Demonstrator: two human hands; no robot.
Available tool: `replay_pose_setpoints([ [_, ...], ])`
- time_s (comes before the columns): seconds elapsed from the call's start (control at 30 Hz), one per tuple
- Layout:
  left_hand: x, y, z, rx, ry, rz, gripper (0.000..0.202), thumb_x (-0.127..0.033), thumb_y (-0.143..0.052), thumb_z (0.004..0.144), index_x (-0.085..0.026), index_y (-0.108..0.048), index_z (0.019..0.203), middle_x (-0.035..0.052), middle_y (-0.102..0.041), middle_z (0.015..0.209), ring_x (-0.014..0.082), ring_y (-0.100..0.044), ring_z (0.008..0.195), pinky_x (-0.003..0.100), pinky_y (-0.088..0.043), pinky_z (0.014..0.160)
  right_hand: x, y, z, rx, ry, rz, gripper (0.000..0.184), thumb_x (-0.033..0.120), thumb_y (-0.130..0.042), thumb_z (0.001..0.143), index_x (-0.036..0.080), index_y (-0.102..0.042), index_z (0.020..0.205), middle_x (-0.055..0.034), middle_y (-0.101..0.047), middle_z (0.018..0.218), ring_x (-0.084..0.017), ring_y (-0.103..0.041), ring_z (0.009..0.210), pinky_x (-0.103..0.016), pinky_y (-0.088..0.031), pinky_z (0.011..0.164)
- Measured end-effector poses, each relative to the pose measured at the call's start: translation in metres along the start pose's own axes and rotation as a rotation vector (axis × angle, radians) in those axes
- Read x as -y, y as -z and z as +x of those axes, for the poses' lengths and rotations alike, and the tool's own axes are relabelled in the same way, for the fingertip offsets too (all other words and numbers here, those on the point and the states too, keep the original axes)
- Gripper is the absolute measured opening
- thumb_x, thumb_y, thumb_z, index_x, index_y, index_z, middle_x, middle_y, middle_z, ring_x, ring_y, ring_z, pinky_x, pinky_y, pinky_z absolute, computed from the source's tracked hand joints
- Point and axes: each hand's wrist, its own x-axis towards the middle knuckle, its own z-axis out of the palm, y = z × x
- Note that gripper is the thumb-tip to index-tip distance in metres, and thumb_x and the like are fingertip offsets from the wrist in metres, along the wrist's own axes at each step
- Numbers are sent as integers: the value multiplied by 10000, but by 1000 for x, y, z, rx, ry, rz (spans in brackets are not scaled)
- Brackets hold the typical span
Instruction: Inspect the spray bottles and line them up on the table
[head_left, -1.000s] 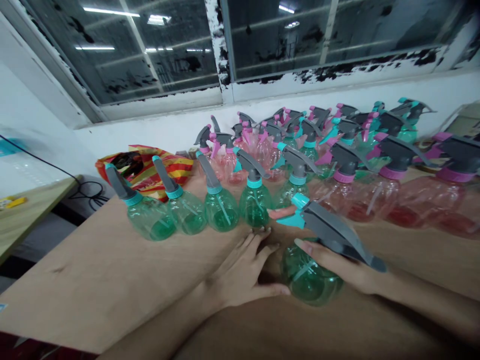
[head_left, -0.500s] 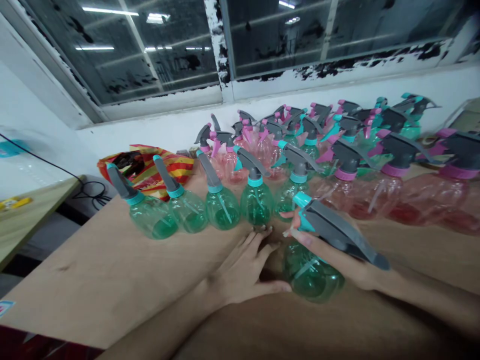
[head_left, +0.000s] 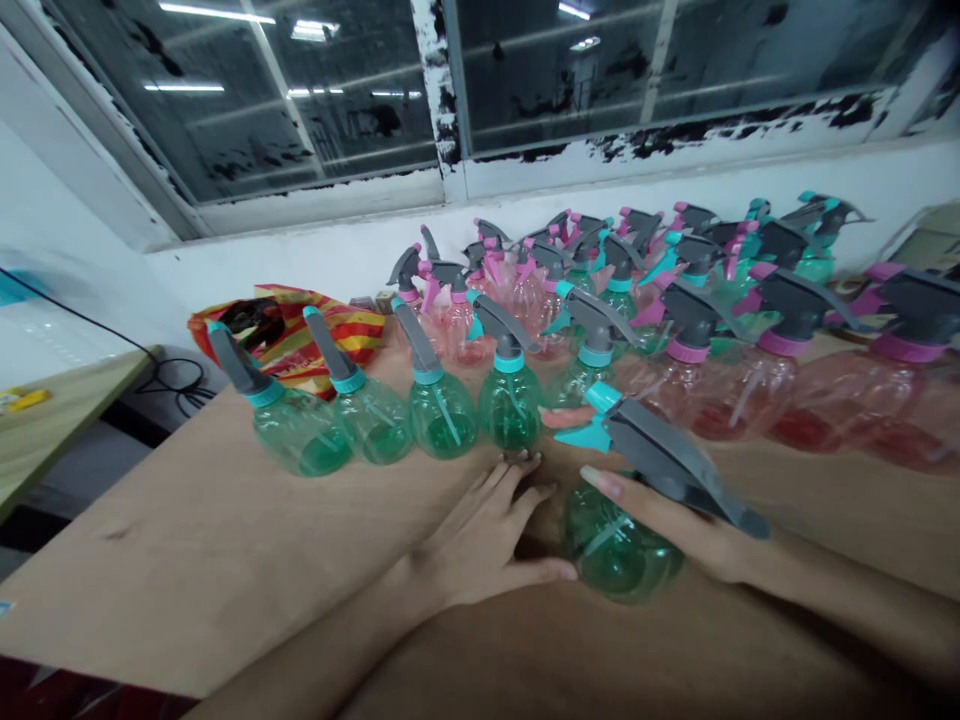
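Roughly upright, the spray bottle (head_left: 622, 552) points its nozzle (head_left: 601, 398) left.

Six green see-through plastic spray bottles (head_left: 442, 415) stand in front: five in a row across the middle of the frame, and a sixth green bottle (head_left: 619, 545) lower, right of centre. The pink plastic spray bottles (head_left: 697, 395) behind are too crowded to count. One striped red-yellow bag (head_left: 330, 335) is at middle left.
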Motion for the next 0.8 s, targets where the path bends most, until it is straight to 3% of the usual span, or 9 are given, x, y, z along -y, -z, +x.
replay_pose_setpoints([
  [0.13,0,1,0,-3,-1,-4,800,-709,-543,842,-128,-443,1382,199,-370,1480,353,-310,1384,526,-257,1123,1,1,0,2,1,-57,353,301,-589,876,314,-600,1228,-11,-707,1091,-239,-681,1013,-394,-580,904],
  [0.3,-2,6,1,10,2,7,790,-702,-551,843,-129,-451,1378,202,-384,1475,361,-320,1380,539,-263,1118,2,2,-2,-6,4,-99,346,320,-579,872,325,-586,1217,14,-699,823,-224,-695,743,-370,-625,700],
  [0.5,-2,6,1,18,1,21,794,-709,-543,843,-144,-434,1390,192,-378,1484,353,-317,1384,543,-264,1116,4,2,-1,-40,34,-153,171,368,-559,875,320,-641,1017,13,-664,738,-199,-643,616,-336,-607,583],
  [0.7,-1,5,1,10,3,17,788,-716,-527,847,-145,-442,1383,195,-381,1479,358,-318,1383,552,-263,1115,4,3,1,2,52,-112,314,285,-556,878,308,-609,1187,-12,-688,921,-216,-684,840,-366,-604,799],
  [0.8,-1,5,1,16,5,17,794,-719,-529,843,-148,-443,1386,192,-377,1483,358,-312,1385,548,-260,1117,3,3,0,5,49,-84,323,255,-574,871,306,-608,1188,-23,-687,1032,-232,-668,988,-399,-563,907],
])
